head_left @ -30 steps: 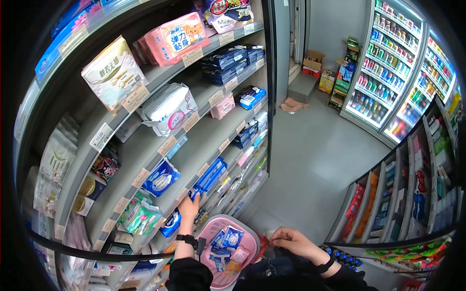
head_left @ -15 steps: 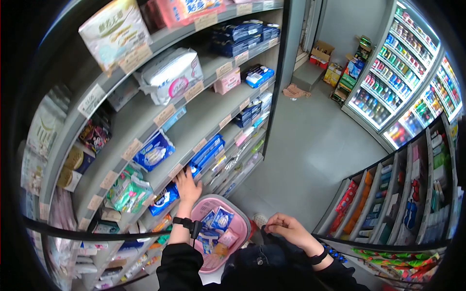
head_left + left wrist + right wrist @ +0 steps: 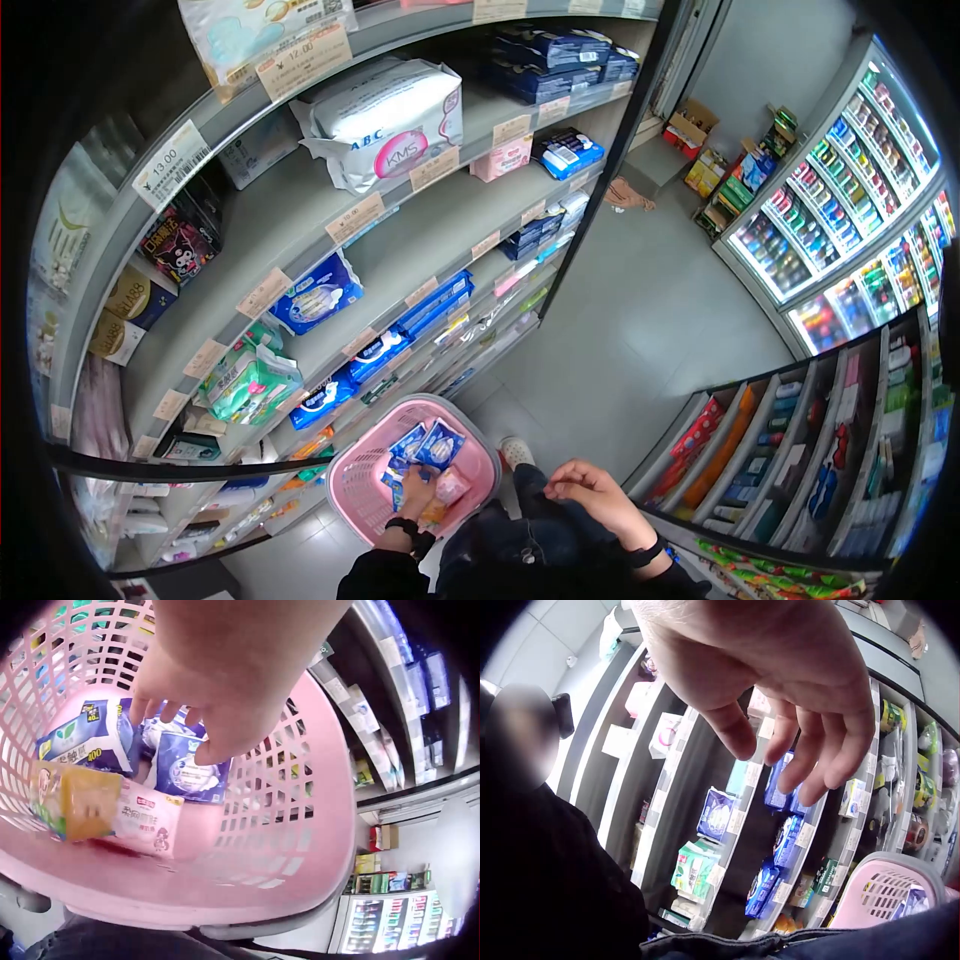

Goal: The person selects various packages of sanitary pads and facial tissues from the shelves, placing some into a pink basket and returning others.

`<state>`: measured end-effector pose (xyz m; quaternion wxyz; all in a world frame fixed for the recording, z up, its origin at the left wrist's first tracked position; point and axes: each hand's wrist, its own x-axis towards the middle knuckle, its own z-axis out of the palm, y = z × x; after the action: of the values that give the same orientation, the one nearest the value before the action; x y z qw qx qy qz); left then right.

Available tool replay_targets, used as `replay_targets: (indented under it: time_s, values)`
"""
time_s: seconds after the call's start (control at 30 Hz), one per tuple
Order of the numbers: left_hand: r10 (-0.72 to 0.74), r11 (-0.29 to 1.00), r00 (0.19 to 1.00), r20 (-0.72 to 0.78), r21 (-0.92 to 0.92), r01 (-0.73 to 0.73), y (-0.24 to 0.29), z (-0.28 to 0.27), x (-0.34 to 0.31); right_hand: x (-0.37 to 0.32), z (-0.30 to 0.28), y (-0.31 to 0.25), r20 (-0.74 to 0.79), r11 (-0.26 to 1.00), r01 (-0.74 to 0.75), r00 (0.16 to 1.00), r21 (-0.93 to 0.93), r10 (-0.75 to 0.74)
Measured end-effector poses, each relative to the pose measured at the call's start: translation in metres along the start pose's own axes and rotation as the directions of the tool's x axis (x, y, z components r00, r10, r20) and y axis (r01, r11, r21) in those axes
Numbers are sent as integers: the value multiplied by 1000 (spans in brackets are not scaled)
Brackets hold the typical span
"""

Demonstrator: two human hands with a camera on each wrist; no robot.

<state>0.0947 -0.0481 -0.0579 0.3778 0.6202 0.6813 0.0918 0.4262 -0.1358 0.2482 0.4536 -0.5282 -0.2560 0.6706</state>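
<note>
My left hand (image 3: 416, 492) is down inside the pink basket (image 3: 345, 478). In the left wrist view, its loosely bent fingers and thumb touch the blue-and-white packs (image 3: 187, 771); no pack is seen lifted. Beside these lie a dark blue pack (image 3: 90, 739), a pink pack (image 3: 146, 819) and a yellow-orange pack (image 3: 82, 801). My right hand (image 3: 600, 500) hangs in front of the body, right of the basket, with loosely curled fingers and nothing in them. The right wrist view shows this hand (image 3: 780, 690) in front of the shelves, touching nothing.
Shelves on the left hold blue packs (image 3: 378, 355), a green pack (image 3: 250, 383) and a large white pack (image 3: 385, 125). A lower rack (image 3: 800, 450) stands at the right, with lit drink fridges (image 3: 840, 190) behind it. Cardboard boxes (image 3: 690, 127) stand at the back.
My left hand has moved from the blue packs on the shelf down into the basket. The head view has shifted closer to the shelves. My right hand remains in front of the body.
</note>
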Motion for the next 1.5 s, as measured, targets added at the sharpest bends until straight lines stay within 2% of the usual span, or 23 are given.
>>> replay_targets:
  time_s: [0.07, 0.13, 0.2, 0.27, 0.33, 0.4, 0.47, 0.53, 0.67, 0.73, 0.9, 1.0, 1.13, 1.27, 1.3, 1.4, 1.47, 1.5]
  values:
    - [-87, 994, 993, 81, 70, 81, 1, 1, 7, 3, -4, 2, 2, 999, -23, 1000, -23, 23]
    - [-115, 992, 992, 49, 57, 112, 5, 6, 21, 6, -13, 12, 16, 999, -48, 999, -21, 48]
    - [-211, 973, 974, 83, 113, 201, 9, 10, 35, 9, -18, 12, 33, 997, -77, 997, 5, 77]
    - [-183, 967, 982, 51, 188, 170, 4, 24, 54, 12, -28, 19, 52, 995, -104, 993, 11, 103]
    - [-268, 945, 961, 62, 212, 250, 17, 26, 67, 14, -36, 20, 75, 992, -126, 989, 3, 125]
    - [-298, 940, 950, 89, 198, 277, 22, 30, 78, 18, -51, 38, 76, 990, -133, 989, 41, 130]
    - [-308, 941, 947, 96, 179, 288, 30, 33, 83, 19, -54, 27, 75, 986, -150, 987, 79, 144]
    - [-331, 931, 937, 115, 202, 304, 29, 41, 88, 14, -42, -7, -44, 982, -119, 991, 147, 127]
    - [-346, 933, 916, 203, 179, 313, 3, 61, 101, 27, -69, 2, -30, 983, -122, 991, 136, 128]
    - [-404, 915, 867, 291, 128, 383, 2, 63, 102, 32, -77, -6, -18, 983, -111, 993, 144, 115]
    - [-393, 900, 905, 165, 270, 342, 8, 73, 100, 43, -95, -22, -12, 979, -137, 990, 154, 141]
    - [-469, 860, 858, 209, 328, 391, 11, 76, 102, 50, -103, -30, 18, 975, -184, 983, 122, 183]
    - [-486, 822, 857, 169, 422, 383, 16, 85, 93, 59, -107, -35, 61, 983, -170, 984, 67, 166]
    - [-412, 820, 906, 93, 471, 325, 13, 96, 78, 65, -108, -38, 128, 984, -180, 975, -5, 179]
    - [-345, 839, 937, 61, 468, 278, 14, 96, 73, 65, -108, -38, 141, 982, -187, 972, -16, 187]
    - [-373, 871, 927, 30, 356, 339, 18, 92, 64, 73, -115, -16, 173, 975, -221, 961, 7, 216]
    - [-359, 872, 933, -37, 344, 349, 20, 87, 53, 85, -135, 26, 286, 985, -158, 943, -66, 170]
    - [-368, 874, 929, -39, 326, 360, 17, 86, 53, 83, -130, 23, 291, 985, -158, 941, -72, 173]
